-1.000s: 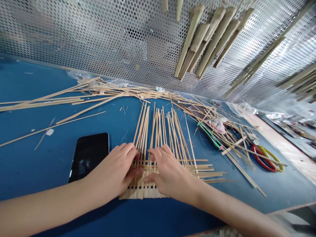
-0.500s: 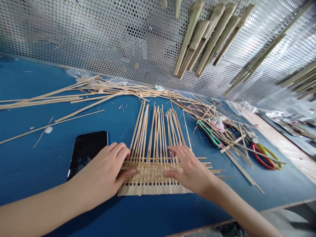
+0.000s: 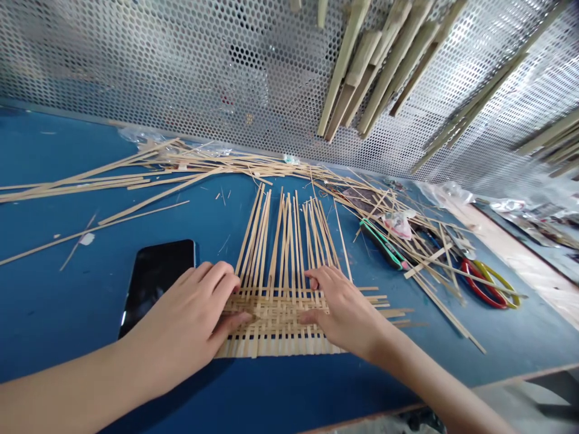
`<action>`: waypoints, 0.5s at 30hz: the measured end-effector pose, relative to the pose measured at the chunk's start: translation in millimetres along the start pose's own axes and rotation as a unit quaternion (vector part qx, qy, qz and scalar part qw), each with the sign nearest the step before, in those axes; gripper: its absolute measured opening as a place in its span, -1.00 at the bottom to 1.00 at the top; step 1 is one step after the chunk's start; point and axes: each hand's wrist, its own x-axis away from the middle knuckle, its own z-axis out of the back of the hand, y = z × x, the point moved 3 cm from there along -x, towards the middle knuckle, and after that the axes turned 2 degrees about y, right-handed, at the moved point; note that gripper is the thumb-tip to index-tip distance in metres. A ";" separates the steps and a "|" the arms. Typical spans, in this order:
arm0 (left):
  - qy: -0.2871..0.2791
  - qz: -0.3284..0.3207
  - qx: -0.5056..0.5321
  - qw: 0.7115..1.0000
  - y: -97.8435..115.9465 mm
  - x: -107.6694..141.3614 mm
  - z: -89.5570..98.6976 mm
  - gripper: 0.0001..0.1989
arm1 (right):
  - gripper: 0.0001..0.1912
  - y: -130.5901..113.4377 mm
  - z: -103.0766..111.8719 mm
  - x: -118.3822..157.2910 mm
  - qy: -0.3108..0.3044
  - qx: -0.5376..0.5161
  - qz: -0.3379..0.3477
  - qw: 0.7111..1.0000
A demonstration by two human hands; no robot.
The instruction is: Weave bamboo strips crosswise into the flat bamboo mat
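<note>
**Q:** Hands first, what are they on?
**A:** Both rest on the woven bamboo mat [image 3: 275, 316], at its near part. Left hand [image 3: 183, 307] on the mat's left side, right hand [image 3: 341, 316] on its right, with a stretch of weave showing between them.

**Q:** Fingers?
**A:** Left fingers [image 3: 217, 277] together, lightly curved over the strips, left thumb [image 3: 230, 322] set apart and lying along the weave. Right fingers [image 3: 321, 278] together too, right thumb [image 3: 312, 316] apart and pointing left. Neither hand is clamped on a single strip, as far as I can see.

**Q:** And the mat itself?
**A:** Flat on the blue workbench [image 3: 67, 301], straight in front of the person. Cross strips run through its near end, their ends poking out to the right, and the long upright strips [image 3: 283, 241] fan out loose, away from the person.

**Q:** Around it?
**A:** Black smartphone [image 3: 156, 280] lying just left of the left hand, its near corner behind the wrist. To the right, a green-handled tool [image 3: 382, 244], a plastic scrap [image 3: 398, 224] and red-and-yellow scissor handles [image 3: 482, 283], mixed in with loose strips.

**Q:** Far end?
**A:** A long spread of bamboo strips [image 3: 181, 163] — then a perforated metal panel [image 3: 136, 60] with bamboo pieces [image 3: 375, 66] hanging on it.
</note>
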 end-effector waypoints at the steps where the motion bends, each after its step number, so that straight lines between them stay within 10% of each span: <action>1: 0.008 -0.014 0.002 1.000 3.1 -0.8 -0.6 -0.65 | -0.50 -0.7 0.4 -0.5 -0.003 0.001 0.000 1.000; 15: -0.055 -0.077 0.043 0.995 44.1 -51.8 -20.3 -0.46 | -0.80 44.3 37.9 25.8 0.087 0.047 0.016 0.995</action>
